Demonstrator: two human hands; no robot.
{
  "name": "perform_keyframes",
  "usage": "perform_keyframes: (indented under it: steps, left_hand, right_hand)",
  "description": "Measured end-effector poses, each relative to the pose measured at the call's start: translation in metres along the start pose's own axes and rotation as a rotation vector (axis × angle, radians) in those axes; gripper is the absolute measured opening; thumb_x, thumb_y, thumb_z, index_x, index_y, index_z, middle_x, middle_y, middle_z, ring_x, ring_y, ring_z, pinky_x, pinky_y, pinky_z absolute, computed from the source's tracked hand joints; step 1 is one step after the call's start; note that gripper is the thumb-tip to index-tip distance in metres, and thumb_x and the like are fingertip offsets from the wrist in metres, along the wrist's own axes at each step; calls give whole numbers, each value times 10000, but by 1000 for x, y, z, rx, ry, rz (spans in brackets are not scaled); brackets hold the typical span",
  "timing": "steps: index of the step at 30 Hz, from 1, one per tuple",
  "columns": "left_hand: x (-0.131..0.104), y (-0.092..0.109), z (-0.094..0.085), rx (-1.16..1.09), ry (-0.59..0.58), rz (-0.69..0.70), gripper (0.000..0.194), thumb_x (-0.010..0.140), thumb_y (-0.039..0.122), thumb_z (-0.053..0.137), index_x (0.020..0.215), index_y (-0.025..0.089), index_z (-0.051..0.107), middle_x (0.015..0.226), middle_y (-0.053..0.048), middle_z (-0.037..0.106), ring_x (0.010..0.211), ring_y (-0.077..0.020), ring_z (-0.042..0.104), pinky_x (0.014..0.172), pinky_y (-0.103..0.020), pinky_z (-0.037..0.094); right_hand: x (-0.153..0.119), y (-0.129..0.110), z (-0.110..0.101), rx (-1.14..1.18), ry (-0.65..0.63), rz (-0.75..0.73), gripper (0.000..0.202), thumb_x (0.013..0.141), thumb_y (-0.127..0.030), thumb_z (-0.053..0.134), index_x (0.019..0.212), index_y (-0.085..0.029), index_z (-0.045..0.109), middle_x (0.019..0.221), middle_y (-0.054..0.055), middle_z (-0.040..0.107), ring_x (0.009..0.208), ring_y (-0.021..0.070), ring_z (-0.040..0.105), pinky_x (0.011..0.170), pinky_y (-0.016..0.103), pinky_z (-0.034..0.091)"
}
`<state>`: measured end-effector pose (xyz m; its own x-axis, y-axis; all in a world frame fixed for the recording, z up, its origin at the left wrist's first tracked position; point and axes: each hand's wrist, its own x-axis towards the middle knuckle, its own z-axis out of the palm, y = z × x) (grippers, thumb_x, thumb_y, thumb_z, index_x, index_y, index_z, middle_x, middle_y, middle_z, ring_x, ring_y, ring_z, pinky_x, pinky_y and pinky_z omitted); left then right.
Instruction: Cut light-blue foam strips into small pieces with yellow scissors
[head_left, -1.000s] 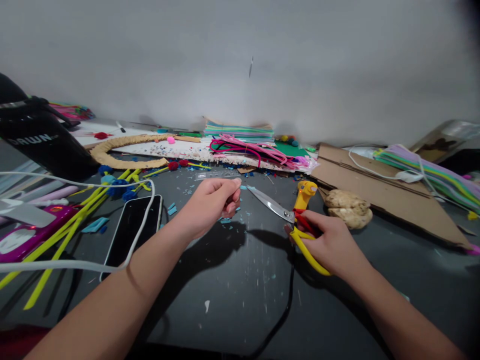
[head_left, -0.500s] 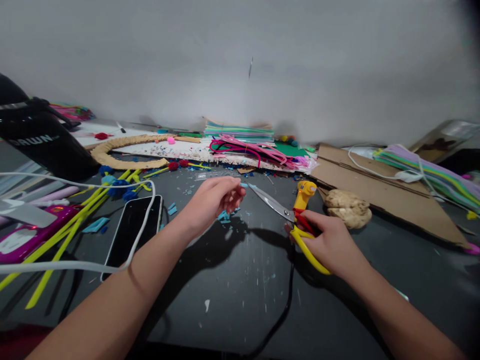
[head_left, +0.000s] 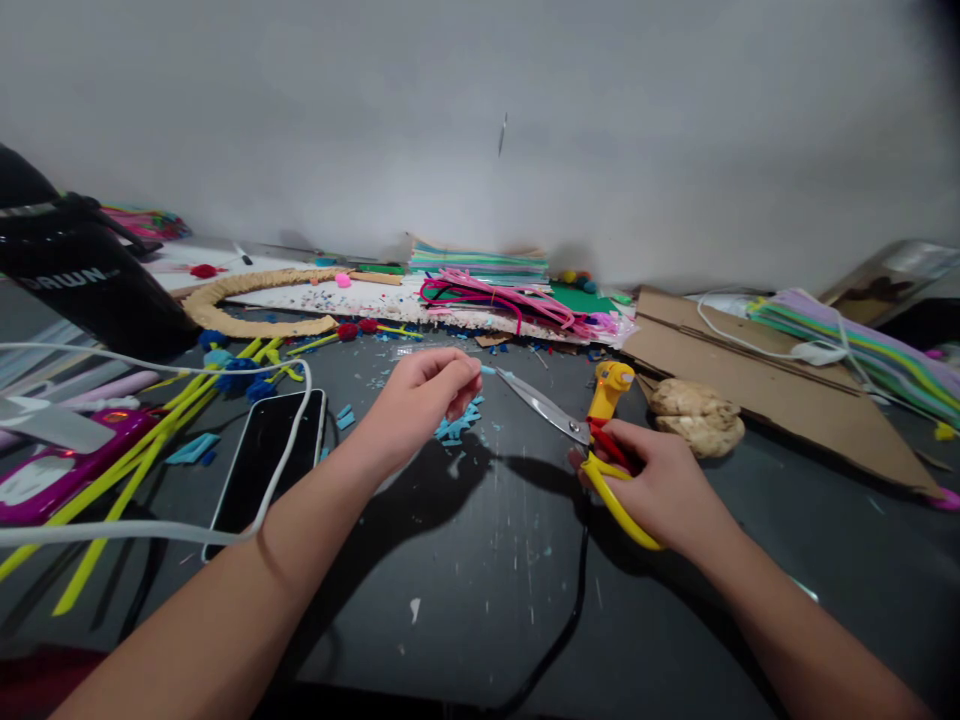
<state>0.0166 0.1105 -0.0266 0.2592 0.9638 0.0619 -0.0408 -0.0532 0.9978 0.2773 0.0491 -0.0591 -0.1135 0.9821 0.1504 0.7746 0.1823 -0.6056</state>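
Presently: narrow pale-blue strip (head_left: 488,370) between left hand (head_left: 427,400) and steel-bladed scissors with red and yellow handles (head_left: 541,405)

Left hand: fingers curled, thumb and forefinger pinched together on one end of the strip; the free end points right, at the scissor tips. Whether blades touch it is too small to tell. Right hand (head_left: 664,482): closed around the handles, blades nearly together, pointing left and away from the wearer. Both hands are raised above the dark grey tabletop (head_left: 517,620).

Below the left fingers: loose heap of light-blue cut scraps (head_left: 457,428). Just beyond the right hand: yellow glue gun (head_left: 609,390); to its right, lumpy pale-tan mass (head_left: 696,420). Left of the left forearm: black-screened, white-edged phone (head_left: 270,460), crossed by white cable (head_left: 279,480).
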Motion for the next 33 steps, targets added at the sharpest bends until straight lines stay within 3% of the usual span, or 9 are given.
perform_keyframes:
  steps: [23,33]
  left_hand:
    - [-1,1,2,2,-22,-22,250,882,317,591,694,154,589,640,10,505,554,-78,422,522,-220,322]
    - [-2,4,3,21,-6,-13,255,883,310,578,681,156,567,617,18,487,535,-77,401,506,-220,308]
  right_hand:
    - [1,-2,-1,-24,-10,-24,65,741,-235,631,758,-176,609,617,-37,463,587,112,396,545,225,338]
    - [-1,1,0,-25,4,-31,138,743,-246,633,693,-186,519,615,-37,426,591,110,371,524,222,318]
